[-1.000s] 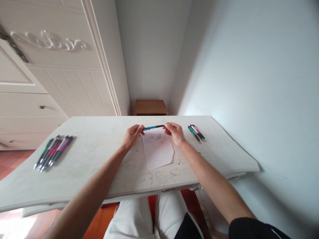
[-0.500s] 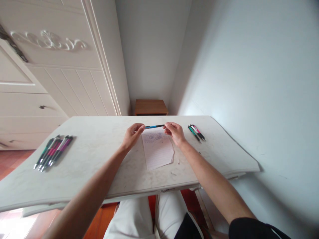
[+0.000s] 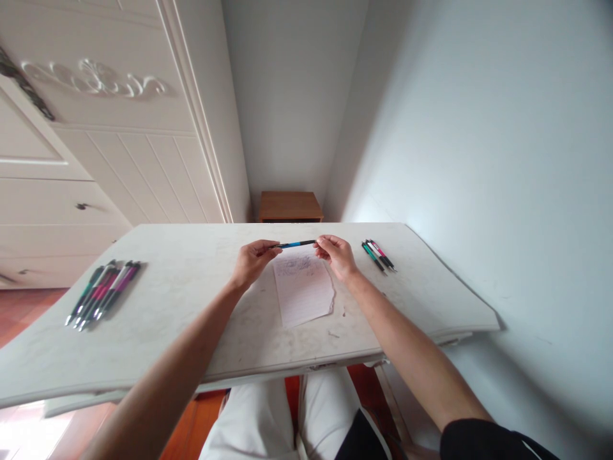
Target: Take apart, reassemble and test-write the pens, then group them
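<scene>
Head camera view: near the middle of the frame, a blue pen [image 3: 295, 244] is held nearly level over the top edge of a sheet of paper [image 3: 306, 294], its right end slightly higher. The left hand [image 3: 253, 260] pinches one end between thumb and fingers, and the right hand [image 3: 338, 257] pinches the other the same way; both are closed down to the pen's thickness, with nothing else visible in them.

Holding it well likely calls for a light, even pinch at each end, both hands kept in one line, so that the slim barrel neither bends nor slips.

The pen has a bright blue barrel toward the left and a black section toward the right; its extreme ends are covered by fingers, so the point cannot be made out. The paper below is scribbled along its top and torn on its right side. Three pens [image 3: 378, 254] lie right of centre on the white table [image 3: 191, 255], and a larger bunch of pens [image 3: 101, 294] at the left of the frame.
</scene>
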